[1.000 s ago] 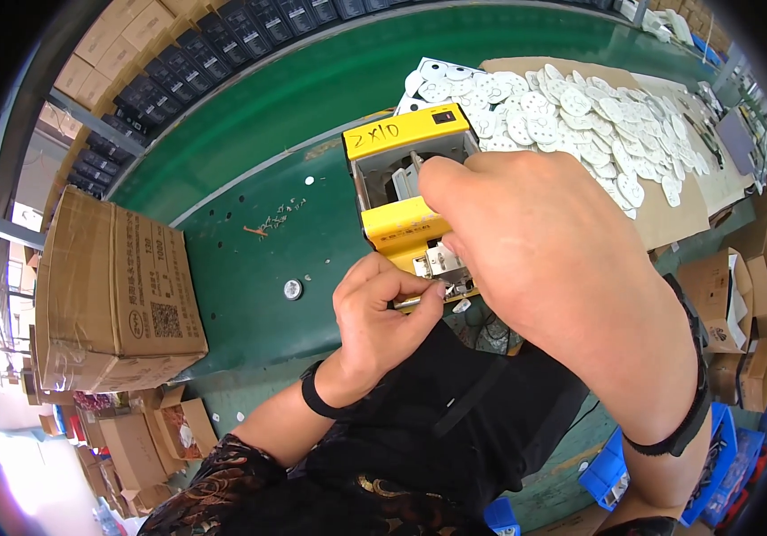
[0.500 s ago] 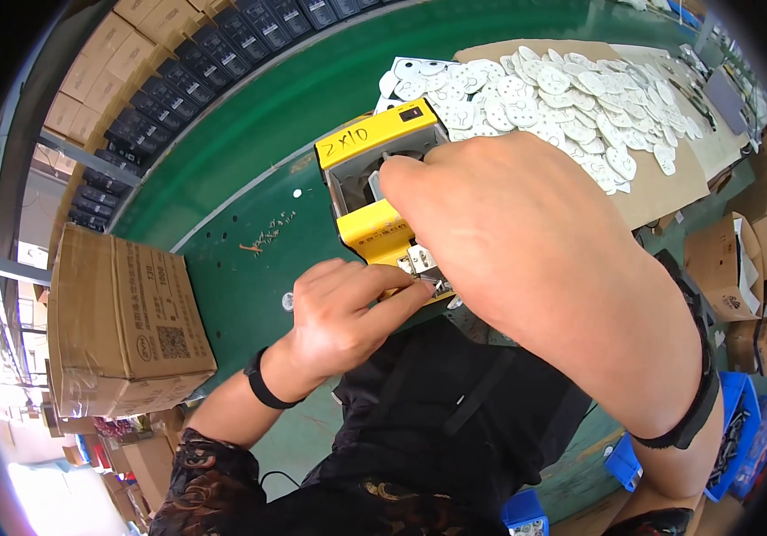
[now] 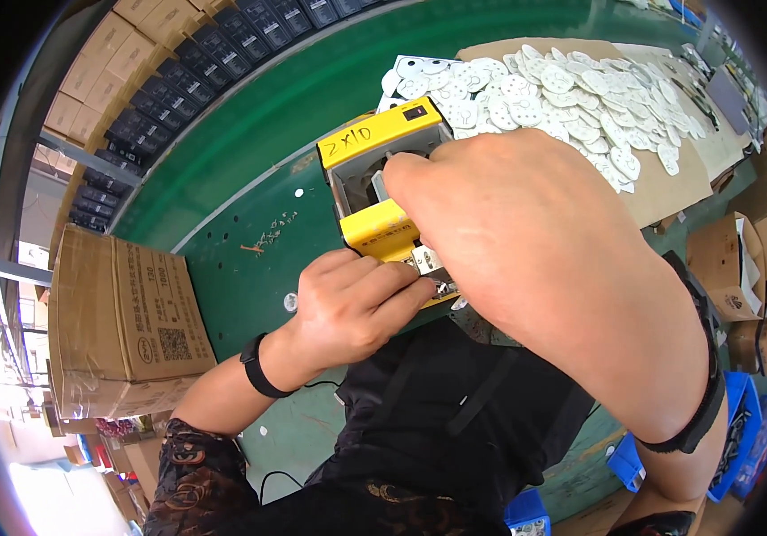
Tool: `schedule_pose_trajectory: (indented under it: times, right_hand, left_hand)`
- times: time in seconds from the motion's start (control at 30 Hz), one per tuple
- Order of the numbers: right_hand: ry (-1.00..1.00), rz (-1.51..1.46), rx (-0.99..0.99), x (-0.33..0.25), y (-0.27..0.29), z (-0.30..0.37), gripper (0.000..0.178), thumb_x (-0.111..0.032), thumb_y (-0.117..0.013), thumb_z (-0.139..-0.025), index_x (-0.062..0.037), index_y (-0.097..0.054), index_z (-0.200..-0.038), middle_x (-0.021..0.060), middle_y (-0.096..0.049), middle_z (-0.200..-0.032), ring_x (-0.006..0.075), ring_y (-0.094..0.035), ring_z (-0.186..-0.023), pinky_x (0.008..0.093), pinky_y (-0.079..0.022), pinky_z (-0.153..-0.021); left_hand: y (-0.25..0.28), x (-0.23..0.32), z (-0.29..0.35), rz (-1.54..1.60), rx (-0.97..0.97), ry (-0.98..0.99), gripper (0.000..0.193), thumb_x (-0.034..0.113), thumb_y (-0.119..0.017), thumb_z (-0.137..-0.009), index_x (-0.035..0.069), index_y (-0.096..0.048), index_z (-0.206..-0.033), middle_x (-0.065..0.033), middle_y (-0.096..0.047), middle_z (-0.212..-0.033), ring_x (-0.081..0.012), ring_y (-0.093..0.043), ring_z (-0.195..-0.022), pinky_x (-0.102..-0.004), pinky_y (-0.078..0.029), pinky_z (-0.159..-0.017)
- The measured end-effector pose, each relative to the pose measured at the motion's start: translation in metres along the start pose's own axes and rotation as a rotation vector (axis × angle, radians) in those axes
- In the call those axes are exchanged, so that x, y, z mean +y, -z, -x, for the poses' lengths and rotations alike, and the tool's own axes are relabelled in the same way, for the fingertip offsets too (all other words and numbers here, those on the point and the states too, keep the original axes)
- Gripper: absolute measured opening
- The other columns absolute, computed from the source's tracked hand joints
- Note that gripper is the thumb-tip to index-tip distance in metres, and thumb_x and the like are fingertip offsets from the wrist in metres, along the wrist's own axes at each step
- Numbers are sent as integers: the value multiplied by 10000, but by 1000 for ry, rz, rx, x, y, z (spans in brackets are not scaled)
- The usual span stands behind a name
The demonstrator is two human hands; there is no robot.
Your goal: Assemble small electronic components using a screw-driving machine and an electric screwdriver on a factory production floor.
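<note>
A yellow box-shaped machine (image 3: 347,141) with a black switch and a grey open well stands on the green tabletop. It looks like a screw feeder. My right hand (image 3: 490,188) is closed and reaches over it, with a fingertip down in the well beside a small pale piece (image 3: 378,186). The arm hides most of that hand's fingers and whatever they grip. At the machine's near end, my left hand (image 3: 347,299) is closed, its fingertips pressed against small metal parts next to a silvery bracket (image 3: 427,260). What those fingertips hold is too small to make out.
Many white oval plates (image 3: 571,98) are heaped on cardboard behind my right arm. A large carton (image 3: 124,322) stands at left, near scattered small screws (image 3: 274,230). Black packages (image 3: 191,80) line the far side. Blue bins (image 3: 736,429) and open boxes (image 3: 727,268) are at right.
My left hand has shifted slightly right, its fingers further over the machine's near end. My right hand stays in the well almost unmoved.
</note>
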State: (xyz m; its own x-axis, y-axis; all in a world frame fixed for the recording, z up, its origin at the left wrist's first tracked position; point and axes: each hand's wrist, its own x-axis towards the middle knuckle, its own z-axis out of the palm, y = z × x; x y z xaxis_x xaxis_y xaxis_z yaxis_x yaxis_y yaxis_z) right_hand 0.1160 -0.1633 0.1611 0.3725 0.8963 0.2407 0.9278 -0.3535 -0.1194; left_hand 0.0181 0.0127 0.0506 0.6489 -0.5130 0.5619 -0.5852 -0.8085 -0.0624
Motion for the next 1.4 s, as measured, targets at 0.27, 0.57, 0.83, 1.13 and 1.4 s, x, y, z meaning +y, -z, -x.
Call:
schedule_pose_trajectory:
  times: [0.27,0.57,0.83,1.13,1.4]
  right_hand:
    - [-20,-30,-15,-1,-3,-4,197,-43,-693,-710,-29,-541,-834,139,-612,-682,335,-629,-678,436,-469,-570]
    - [-105,-99,-23,-12,2,-7,287,-83,-718,-764,-40,-489,-932,131,-607,-700,358,-614,-678,449,-444,-560]
    - [-70,-48,-76,-6,4,-3,296,-10,-678,-752,-55,-492,-978,141,-620,-811,368,-609,-714,453,-439,-594]
    - [-68,-33,-93,-8,5,-6,284,24,-665,-751,-45,-495,-968,153,-622,-822,374,-612,-726,455,-452,-611]
    - [-59,-46,-115,-7,10,-7,249,11,-696,-744,-40,-518,-910,151,-616,-755,377,-605,-702,455,-445,-601]
  left_hand:
    - [-1,2,0,-16,30,13,203,136,-698,-651,96,-703,-850,15,-634,-801,-112,-567,-597,-270,-401,-523]
    - [-9,3,5,-8,102,30,202,127,-675,-636,102,-696,-835,40,-577,-751,-110,-532,-587,-269,-393,-522]
    - [-15,3,11,-26,155,39,163,138,-658,-634,102,-674,-792,32,-498,-698,-117,-509,-577,-280,-378,-505]
    - [-17,2,11,-24,170,33,146,136,-661,-641,102,-671,-782,35,-491,-696,-113,-505,-585,-278,-380,-500]
    - [-11,4,12,1,102,40,196,113,-678,-653,96,-715,-845,9,-620,-774,-126,-556,-590,-274,-418,-520]
